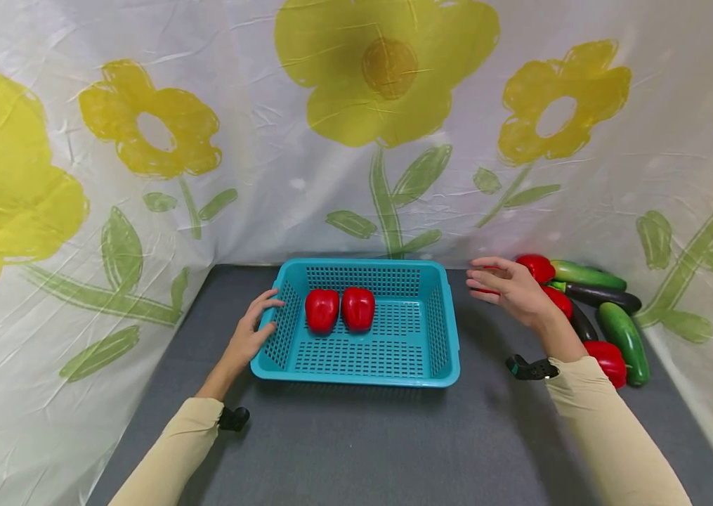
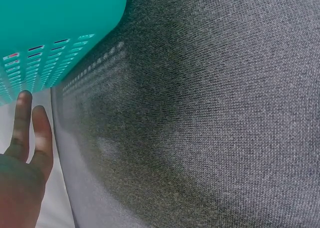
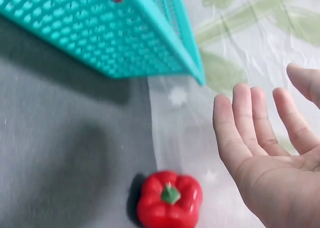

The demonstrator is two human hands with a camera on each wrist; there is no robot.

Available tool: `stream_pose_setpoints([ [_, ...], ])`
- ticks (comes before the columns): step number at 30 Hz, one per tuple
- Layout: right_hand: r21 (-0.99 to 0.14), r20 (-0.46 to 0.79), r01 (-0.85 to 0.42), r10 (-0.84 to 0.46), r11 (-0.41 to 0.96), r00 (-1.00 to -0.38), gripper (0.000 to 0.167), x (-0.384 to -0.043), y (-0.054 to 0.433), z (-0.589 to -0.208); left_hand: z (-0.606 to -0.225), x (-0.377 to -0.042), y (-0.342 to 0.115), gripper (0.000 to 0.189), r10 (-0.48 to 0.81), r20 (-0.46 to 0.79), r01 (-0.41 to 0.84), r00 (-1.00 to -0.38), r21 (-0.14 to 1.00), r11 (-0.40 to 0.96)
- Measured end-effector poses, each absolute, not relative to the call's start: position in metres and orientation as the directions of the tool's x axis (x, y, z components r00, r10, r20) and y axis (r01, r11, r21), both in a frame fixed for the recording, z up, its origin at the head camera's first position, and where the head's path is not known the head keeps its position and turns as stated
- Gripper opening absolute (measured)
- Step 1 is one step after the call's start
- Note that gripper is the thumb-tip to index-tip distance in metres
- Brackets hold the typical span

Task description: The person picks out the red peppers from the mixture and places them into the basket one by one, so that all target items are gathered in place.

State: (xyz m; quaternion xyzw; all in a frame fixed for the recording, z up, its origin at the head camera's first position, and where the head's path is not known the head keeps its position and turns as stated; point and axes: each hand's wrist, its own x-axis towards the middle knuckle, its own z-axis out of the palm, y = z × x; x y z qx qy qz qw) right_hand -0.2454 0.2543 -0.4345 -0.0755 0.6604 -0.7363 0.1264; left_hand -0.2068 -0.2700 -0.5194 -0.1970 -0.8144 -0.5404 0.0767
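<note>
A blue plastic basket (image 1: 356, 383) with slotted walls holds two red bell peppers, one on the left (image 1: 322, 311) and one beside it (image 1: 358, 309). My left hand (image 1: 251, 330) is at the basket's left rim, its fingers loosely bent and reaching to the edge. In the left wrist view, two of its fingers (image 2: 42, 133) point up near the slotted wall. My right hand (image 1: 516, 292) hovers right of the basket, palm toward it, fingers extended and holding nothing. Partly hidden behind those fingers is another red bell pepper (image 3: 170, 200), whose green stem shows in the right wrist view.
On the right lies a pile of vegetables: red bell peppers (image 1: 606, 362), dark eggplants (image 1: 603, 295) and green cucumbers (image 1: 623, 334). Everything stands on a dark grey cloth-covered table (image 1: 356, 450). A white curtain with yellow flowers (image 1: 255, 197) hangs behind the table and along its sides.
</note>
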Motion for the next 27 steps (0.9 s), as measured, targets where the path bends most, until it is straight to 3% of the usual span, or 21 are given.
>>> stream_pose_setpoints([
  [18, -0.985, -0.105, 0.139, -0.278, -0.106, -0.955, 0.040, -0.220, 0.323, -0.449, -0.520, -0.209, -0.268, 0.040, 0.240, 0.363, 0.427, -0.900, 0.842, 0.330],
  [27, -0.989, -0.047, 0.085, -0.286, -0.124, -0.957, 0.031, -0.204, 0.364, -0.456, -0.509, -0.203, -0.265, 0.040, 0.243, 0.361, 0.424, -0.901, 0.851, 0.310],
])
